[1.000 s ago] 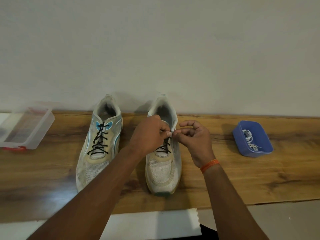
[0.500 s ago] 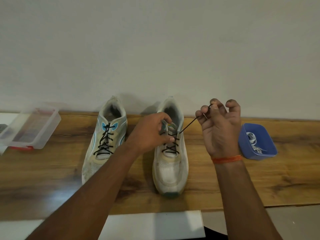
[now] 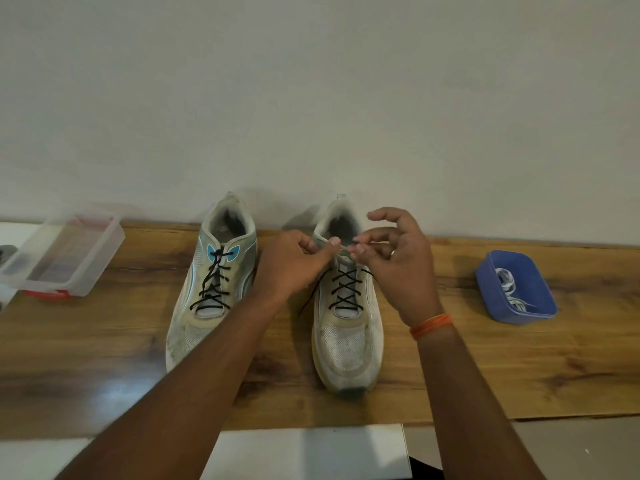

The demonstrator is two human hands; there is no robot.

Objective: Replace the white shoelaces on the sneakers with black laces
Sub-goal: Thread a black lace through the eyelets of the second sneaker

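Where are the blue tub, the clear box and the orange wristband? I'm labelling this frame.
blue tub (image 3: 540,311): head view, its near wall.
clear box (image 3: 100,258): head view, its right wall.
orange wristband (image 3: 431,325): head view, band on the right wrist.

Dim, warm, flat indoor light, overall greenish-grey cast. Soft shadows fall behind the sneakers onto the wall (image 3: 311,98), so the source sits on the camera side. Diffuse glare patch on the glossy counter (image 3: 114,393) lower left, washing out the wood grain. Wide-angle distortion: the counter's back edge bows and the clear box (image 3: 64,251) at the left edge looks smeared and stretched. Centre reasonably sharp, lace crossings readable; slight softness on the fingertips and forearms. Blue tub (image 3: 516,287) casts a faint shadow to its left.
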